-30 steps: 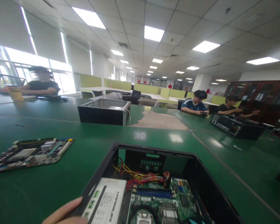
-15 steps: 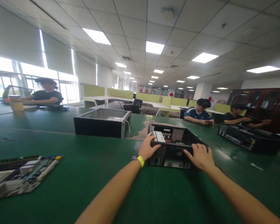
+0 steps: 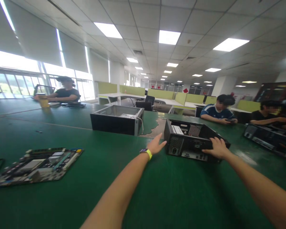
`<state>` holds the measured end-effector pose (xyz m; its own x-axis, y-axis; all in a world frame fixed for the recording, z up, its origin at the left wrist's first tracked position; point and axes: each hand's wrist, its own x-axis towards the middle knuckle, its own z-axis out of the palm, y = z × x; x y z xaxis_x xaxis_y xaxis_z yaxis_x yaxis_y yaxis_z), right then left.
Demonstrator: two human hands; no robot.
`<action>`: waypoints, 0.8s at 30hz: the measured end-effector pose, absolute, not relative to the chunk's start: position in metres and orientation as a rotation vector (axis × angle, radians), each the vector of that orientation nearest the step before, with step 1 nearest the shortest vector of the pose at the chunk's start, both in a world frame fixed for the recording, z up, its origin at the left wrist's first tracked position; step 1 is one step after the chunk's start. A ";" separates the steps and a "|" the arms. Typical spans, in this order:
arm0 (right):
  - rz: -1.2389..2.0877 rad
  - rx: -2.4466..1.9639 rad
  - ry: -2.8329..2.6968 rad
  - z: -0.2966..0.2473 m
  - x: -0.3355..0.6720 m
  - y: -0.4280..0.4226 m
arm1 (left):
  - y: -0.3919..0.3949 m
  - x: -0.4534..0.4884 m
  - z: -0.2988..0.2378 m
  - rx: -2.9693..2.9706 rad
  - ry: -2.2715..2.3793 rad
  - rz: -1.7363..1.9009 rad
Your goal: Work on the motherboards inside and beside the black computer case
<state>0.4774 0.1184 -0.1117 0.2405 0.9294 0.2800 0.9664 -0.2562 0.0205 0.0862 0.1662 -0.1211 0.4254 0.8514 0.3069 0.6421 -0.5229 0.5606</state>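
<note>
At the far left of the green table is a bit of black cord. Next is a flat computer board with lots of little parts. Farther back are a yellow cup and a person in a dark shirt. Then comes an open metal box.

My left hand is wide open and has nothing in it. Its thumb is right beside the black computer case; I can't tell if they touch. The case sits on the table, between my hands, its top open. My right hand is on its near right corner, half open, fingers over the edge. I can't tell if it grips. Farther right is another black case.
</note>
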 end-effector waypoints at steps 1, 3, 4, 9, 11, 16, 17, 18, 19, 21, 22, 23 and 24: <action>-0.320 -2.358 -1.839 -0.110 0.482 0.120 | 0.160 0.055 -0.125 2.359 1.354 0.762; -0.300 -2.374 -1.825 -0.107 0.485 0.120 | 0.148 -0.018 -0.131 2.394 1.580 0.659; -0.338 -2.352 -1.808 -0.106 0.481 0.118 | 0.141 -0.057 -0.132 2.375 1.713 0.611; -0.642 -2.010 -1.801 -0.091 0.411 0.076 | 0.102 -0.234 -0.131 2.076 2.330 0.467; -0.604 -1.895 -1.862 -0.086 0.370 0.054 | 0.091 -0.277 -0.136 1.908 2.493 0.355; -0.334 -1.670 -2.158 -0.096 0.291 0.008 | 0.075 -0.299 -0.147 1.882 2.448 0.218; -0.282 -1.647 -2.216 -0.102 0.281 0.000 | 0.072 -0.293 -0.146 1.910 2.425 0.219; -0.234 -1.637 -2.258 -0.107 0.272 -0.007 | 0.069 -0.286 -0.145 1.932 2.405 0.217; -0.187 -1.638 -2.280 -0.112 0.264 -0.014 | 0.066 -0.278 -0.142 1.953 2.384 0.213; -0.090 -1.659 -2.271 -0.120 0.248 -0.027 | 0.057 -0.258 -0.136 2.007 2.333 0.195; -0.042 -1.666 -2.252 -0.123 0.239 -0.033 | 0.052 -0.246 -0.133 2.046 2.293 0.184; 0.004 -1.662 -2.237 -0.125 0.231 -0.040 | 0.045 -0.234 -0.131 2.094 2.241 0.173; 0.047 -1.650 -2.225 -0.126 0.222 -0.047 | 0.037 -0.220 -0.129 2.149 2.177 0.164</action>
<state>0.2224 -0.0469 -0.1262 -0.2465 0.9301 0.2723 0.9179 0.3142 -0.2425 -0.2202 0.0367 -0.1293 -0.0143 0.9997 0.0200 0.9914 0.0115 0.1307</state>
